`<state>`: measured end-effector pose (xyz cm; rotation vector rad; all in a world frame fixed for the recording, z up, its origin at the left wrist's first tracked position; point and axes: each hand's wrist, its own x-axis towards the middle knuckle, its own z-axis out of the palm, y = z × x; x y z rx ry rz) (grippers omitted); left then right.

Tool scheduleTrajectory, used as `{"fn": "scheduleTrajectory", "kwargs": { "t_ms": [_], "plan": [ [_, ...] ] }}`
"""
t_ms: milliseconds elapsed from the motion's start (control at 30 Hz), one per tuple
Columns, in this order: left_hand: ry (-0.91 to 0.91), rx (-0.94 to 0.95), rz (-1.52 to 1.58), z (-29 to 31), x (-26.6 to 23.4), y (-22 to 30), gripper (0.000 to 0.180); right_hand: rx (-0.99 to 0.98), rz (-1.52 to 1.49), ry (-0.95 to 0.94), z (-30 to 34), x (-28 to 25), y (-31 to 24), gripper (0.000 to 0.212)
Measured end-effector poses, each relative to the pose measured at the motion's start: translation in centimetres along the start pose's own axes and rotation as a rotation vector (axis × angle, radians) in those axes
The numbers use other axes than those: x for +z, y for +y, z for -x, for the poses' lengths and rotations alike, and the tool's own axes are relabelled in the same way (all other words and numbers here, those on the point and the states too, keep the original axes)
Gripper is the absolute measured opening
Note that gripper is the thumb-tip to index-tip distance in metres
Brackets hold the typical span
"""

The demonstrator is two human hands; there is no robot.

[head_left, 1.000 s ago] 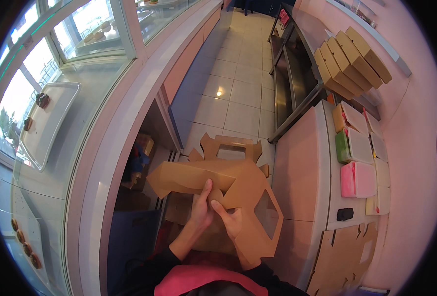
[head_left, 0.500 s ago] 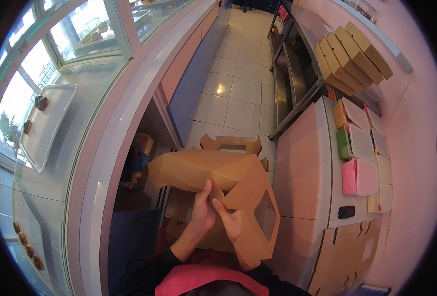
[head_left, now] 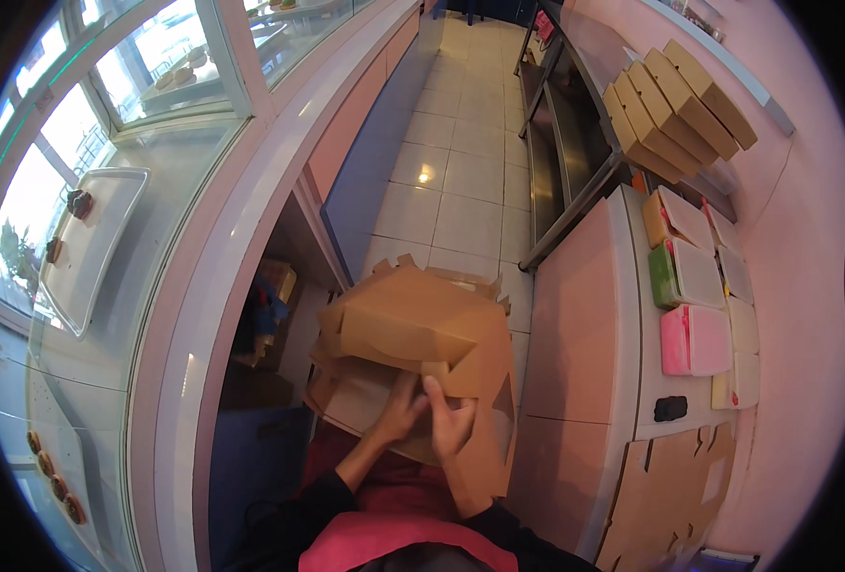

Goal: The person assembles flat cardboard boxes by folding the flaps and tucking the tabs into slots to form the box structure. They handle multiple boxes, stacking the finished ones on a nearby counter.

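A partly folded brown cardboard box [head_left: 408, 329] with a window in its right side is tilted up in front of me. My right hand [head_left: 451, 426] pinches a flap at its inner corner, thumb uppermost. Against the same corner is my left hand [head_left: 401, 412], its fingers blurred and partly hidden by the cardboard, so their grip is unclear. More brown cardboard [head_left: 354, 379] lies below and behind the box, mostly covered by it.
On the right counter [head_left: 599, 381] are lidded plastic tubs [head_left: 697, 341], a small black object [head_left: 670, 409] and flat cardboard [head_left: 670, 491]. Folded cardboard boxes [head_left: 680, 110] stand farther back. A glass display case [head_left: 179, 210] with trays runs along the left; a tiled floor [head_left: 456, 176] stretches ahead.
The box has swung left and tipped, with its windowed side turned more steeply. My left thumb has left the outer face, and that hand has shifted slightly behind the edge.
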<state>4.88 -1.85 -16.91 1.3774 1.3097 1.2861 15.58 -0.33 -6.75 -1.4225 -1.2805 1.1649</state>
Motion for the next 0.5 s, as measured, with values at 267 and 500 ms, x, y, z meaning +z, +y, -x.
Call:
{"fn": "scheduleTrajectory", "kwargs": {
  "t_ms": [267, 500],
  "plan": [
    [-0.121, 0.085, -0.749, 1.4, 1.7, 2.3, 0.069, -0.072, -0.404, 0.178, -4.1, -1.8, -2.6, 0.025],
    [-0.145, -0.03, -0.506, 0.9, -0.4, -1.8, 0.043, -0.041, -0.133, 0.02, -4.8, -0.6, 0.5, 0.046]
  ]
}}
